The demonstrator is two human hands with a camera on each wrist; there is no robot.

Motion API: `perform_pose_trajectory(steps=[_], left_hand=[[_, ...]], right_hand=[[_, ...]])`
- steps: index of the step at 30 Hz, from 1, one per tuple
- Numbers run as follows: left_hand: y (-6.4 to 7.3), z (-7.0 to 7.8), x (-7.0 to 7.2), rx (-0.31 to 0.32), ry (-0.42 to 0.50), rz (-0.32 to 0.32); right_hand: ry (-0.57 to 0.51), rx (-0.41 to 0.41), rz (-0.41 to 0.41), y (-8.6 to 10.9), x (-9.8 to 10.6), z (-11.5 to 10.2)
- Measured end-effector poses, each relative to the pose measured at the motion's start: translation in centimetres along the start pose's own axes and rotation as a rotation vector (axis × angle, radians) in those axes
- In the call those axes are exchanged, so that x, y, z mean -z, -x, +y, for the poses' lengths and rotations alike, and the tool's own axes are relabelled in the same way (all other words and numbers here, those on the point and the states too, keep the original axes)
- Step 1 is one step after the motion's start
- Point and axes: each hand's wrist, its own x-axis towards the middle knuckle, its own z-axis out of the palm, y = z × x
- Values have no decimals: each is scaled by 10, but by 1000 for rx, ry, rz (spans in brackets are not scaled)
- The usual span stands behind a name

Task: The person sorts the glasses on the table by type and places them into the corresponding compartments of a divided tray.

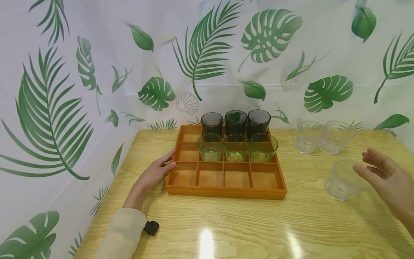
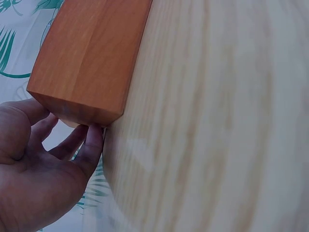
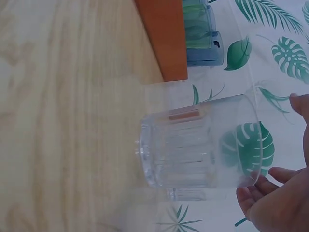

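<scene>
My left hand [image 1: 155, 174] rests against the left side of a divided wooden tray [image 1: 226, 191], its fingertips touching the end wall in the left wrist view. Three dark grey glasses [image 1: 212, 122] stand in the back row of the tray's compartments. Three green-tinted glasses [image 1: 210, 145] stand in the row in front of them. On the right, my right hand [image 1: 389, 181] is beside an upright clear glass [image 1: 339, 185]. In the right wrist view its fingertips lie right at the rim of that clear glass [image 3: 193, 145], while the thumb stays apart from it.
Two more clear glasses [image 1: 307, 138] stand close together on the wooden table [image 1: 245, 226], behind the one at my right hand. A white cloth [image 1: 213, 93] with green leaf prints hangs behind the table and along its left side.
</scene>
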Motion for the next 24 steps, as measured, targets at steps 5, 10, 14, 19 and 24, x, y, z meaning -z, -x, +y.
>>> perform_pose_trajectory(steps=[5, 10, 14, 19, 24], left_hand=[[0, -2, 0, -3, -2, -1], [-1, -3, 1, -8, 0, -4], [-1, -3, 1, -7, 3, -8], [-1, -2, 1, -10, 7, -10], [-1, -2, 1, -13, 8, -11]], right_hand=[[14, -9, -50, 6, -1, 11], [25, -22, -99, 10, -2, 20], [47, -16, -147, 13, -2, 23], [100, -33, -189, 15, -4, 21], [124, -75, -192, 14, -9, 20]])
